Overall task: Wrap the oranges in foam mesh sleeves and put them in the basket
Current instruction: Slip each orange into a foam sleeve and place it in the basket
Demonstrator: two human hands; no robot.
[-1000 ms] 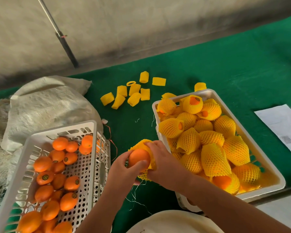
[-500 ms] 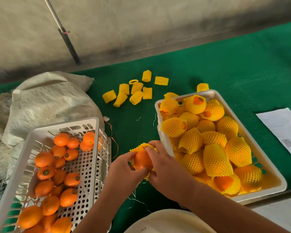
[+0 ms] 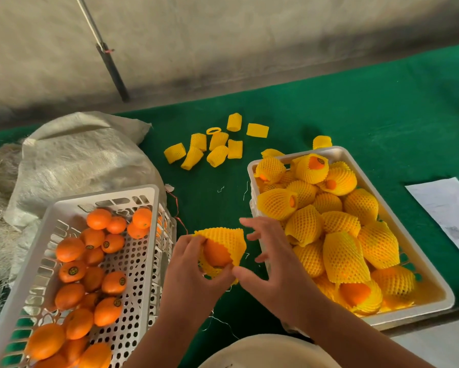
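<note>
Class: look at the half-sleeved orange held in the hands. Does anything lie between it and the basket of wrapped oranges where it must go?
Nothing visible does. The orange sits in the left hand, just left of the basket. Only the right hand is between them, and the near rim is bare.

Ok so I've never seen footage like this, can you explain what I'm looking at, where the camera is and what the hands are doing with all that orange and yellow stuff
There is no machine here. The camera sits on a person's head and looks down at their own two hands over a green cloth. The left hand grips an orange half covered by a yellow foam mesh sleeve. The right hand is beside it with fingers spread, its thumb at the sleeve's lower edge. On the left stands a white perforated basket of bare oranges. On the right is a white tray full of already sleeved oranges. Spare empty sleeves lie further back, with a sack on the left and a sheet of paper on the right.
</note>
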